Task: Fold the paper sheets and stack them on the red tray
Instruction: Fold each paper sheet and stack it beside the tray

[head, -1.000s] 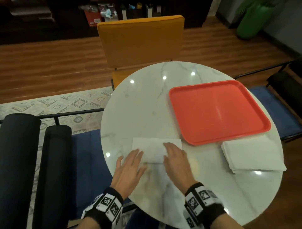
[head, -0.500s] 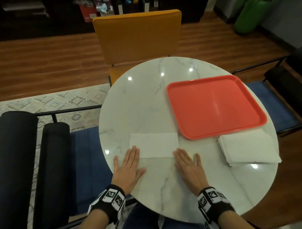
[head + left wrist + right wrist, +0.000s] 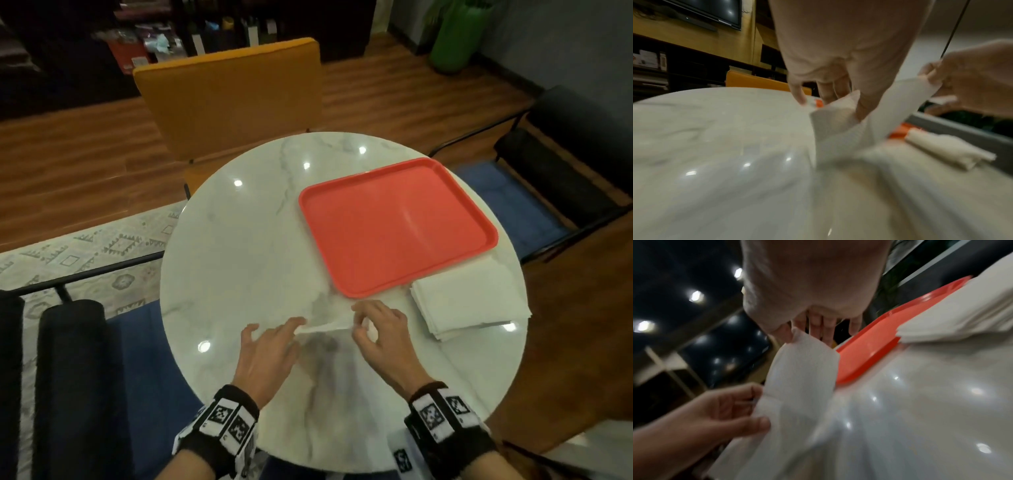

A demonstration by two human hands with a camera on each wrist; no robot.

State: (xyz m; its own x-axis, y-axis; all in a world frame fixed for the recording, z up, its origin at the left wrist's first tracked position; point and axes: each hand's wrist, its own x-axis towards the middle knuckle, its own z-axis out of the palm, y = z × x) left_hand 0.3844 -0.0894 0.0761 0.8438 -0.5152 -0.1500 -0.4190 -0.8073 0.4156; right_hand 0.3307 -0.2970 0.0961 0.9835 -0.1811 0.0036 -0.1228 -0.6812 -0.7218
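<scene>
A folded white paper sheet (image 3: 325, 328) hangs just above the marble table (image 3: 246, 246), stretched between my two hands. My left hand (image 3: 295, 329) pinches its left end, seen close in the left wrist view, where the paper sheet (image 3: 840, 129) creases under my left fingers (image 3: 863, 107). My right hand (image 3: 359, 325) pinches the right end; in the right wrist view the thumb and fingers hold a corner of the paper sheet (image 3: 801, 369). The red tray (image 3: 397, 226) lies beyond, with nothing in it. A stack of unfolded sheets (image 3: 469, 301) lies to the right of my right hand.
An orange chair (image 3: 229, 102) stands at the table's far side. Black chairs with blue seats (image 3: 513, 212) flank the table on the right, and black padded rolls (image 3: 68, 377) on the left. The table's near edge is by my wrists.
Both hands lay flat on the table beside the folded sheet. Now each pinches one end, and the sheet is lifted off the table between them.
</scene>
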